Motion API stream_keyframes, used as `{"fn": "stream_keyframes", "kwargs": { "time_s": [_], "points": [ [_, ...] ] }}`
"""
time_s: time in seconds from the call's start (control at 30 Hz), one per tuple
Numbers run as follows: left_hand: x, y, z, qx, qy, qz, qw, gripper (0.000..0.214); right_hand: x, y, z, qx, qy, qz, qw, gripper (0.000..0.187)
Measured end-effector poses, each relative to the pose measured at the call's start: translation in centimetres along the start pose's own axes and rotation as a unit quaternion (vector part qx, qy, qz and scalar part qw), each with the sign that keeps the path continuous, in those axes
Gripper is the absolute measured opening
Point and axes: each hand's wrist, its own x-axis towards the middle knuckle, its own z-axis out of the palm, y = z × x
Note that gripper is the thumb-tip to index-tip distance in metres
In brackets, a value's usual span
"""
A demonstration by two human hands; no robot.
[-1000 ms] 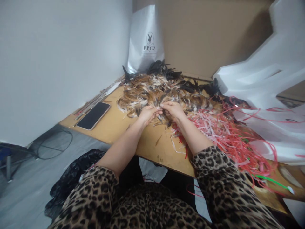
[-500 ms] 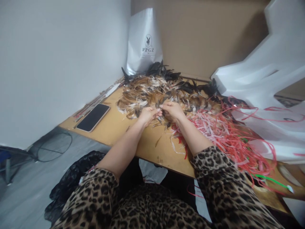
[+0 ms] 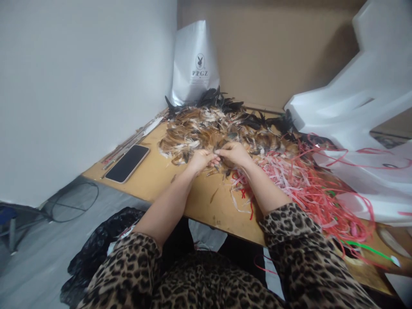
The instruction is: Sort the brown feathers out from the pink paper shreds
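Observation:
A heap of brown, white and black feathers (image 3: 212,126) covers the back of a wooden table (image 3: 189,191). My left hand (image 3: 201,159) and my right hand (image 3: 234,154) meet at the heap's near edge, fingertips together. Both are closed in a pinch on a small bunch of brown feathers (image 3: 218,159) held between them. Leopard-print sleeves cover my upper arms near the bottom of the view.
A dark phone (image 3: 127,163) lies at the table's left, beside thin metal rods (image 3: 135,137). Pink and red plastic strips (image 3: 305,184) sprawl at the right. A white paper bag (image 3: 195,64) stands at the back. White foam pieces (image 3: 360,116) fill the right. A black bag (image 3: 93,249) lies on the floor.
Both hands stay pinched together on the feathers. The view has shifted slightly, so everything sits a little lower in the picture.

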Motion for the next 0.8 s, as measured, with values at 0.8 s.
{"fn": "stream_keyframes", "kwargs": {
  "time_s": [0.8],
  "points": [
    [-0.01,0.23,-0.10,0.058,-0.042,-0.012,0.997,0.017,0.42,0.36,-0.72,-0.081,-0.011,-0.071,0.994,0.036]
  ]
}}
